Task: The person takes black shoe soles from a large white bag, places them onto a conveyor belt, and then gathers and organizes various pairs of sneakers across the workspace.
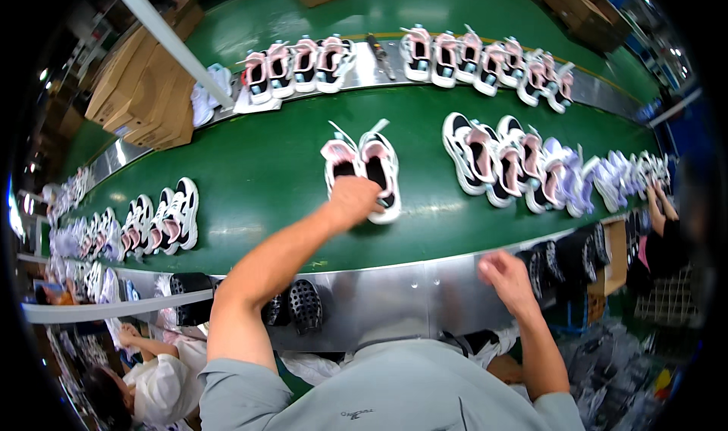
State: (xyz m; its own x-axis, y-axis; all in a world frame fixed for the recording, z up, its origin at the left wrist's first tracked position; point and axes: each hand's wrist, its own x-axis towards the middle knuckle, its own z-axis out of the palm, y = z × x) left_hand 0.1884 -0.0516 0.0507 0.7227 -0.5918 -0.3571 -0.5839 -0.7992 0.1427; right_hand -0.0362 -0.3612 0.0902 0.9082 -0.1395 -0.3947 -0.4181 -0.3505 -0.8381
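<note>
A pair of white, black and pink sneakers (389, 169) stands on the green belt in front of me, laces loose and toes toward me. My left hand (355, 201) reaches over the left one, closed around its near end, with fingertips against the sneaker on the right. The fingers partly hide where they grip. Over the metal edge of the belt hovers my right hand (508, 281), its fingers loosely bent and somewhat apart. Nothing shows in that hand.
More sneakers (180, 215) line the green belt (265, 173) at left and right. Others (305, 65) stand on the far metal ledge beside a dark tool (381, 57). Cardboard boxes (148, 90) lean far left. Black shoe forms (305, 306) sit at the near edge. People work on both sides.
</note>
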